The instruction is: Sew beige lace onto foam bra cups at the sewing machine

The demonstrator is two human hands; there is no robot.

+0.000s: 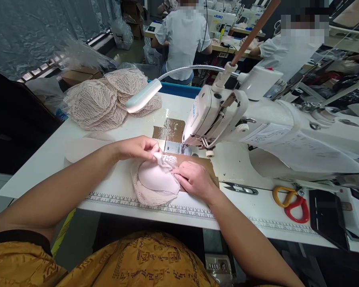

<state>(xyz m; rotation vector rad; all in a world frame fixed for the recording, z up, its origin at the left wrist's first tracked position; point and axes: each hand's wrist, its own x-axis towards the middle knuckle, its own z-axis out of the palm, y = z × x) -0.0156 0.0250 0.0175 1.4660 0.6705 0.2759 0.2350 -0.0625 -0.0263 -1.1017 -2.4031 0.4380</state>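
A pale pink bra cup (157,179) with a lace edge lies on the white sewing table, just in front of the sewing machine's needle area. My left hand (140,148) pinches the gathered fabric at the cup's upper edge. At the cup's right edge, the fingers of my right hand (194,179) are closed on the lace. The sewing machine (215,115) stands behind and to the right, its presser foot (184,148) a little beyond the cup. Some of the fabric between my fingers is hidden.
Stacked lace cups (92,101) sit at the back left under a lamp (143,95). A loose pale cup (83,147) lies near my left forearm. To the right are thread snips (241,188), scissors (296,203) and a black phone-like slab (327,217). Two people work beyond.
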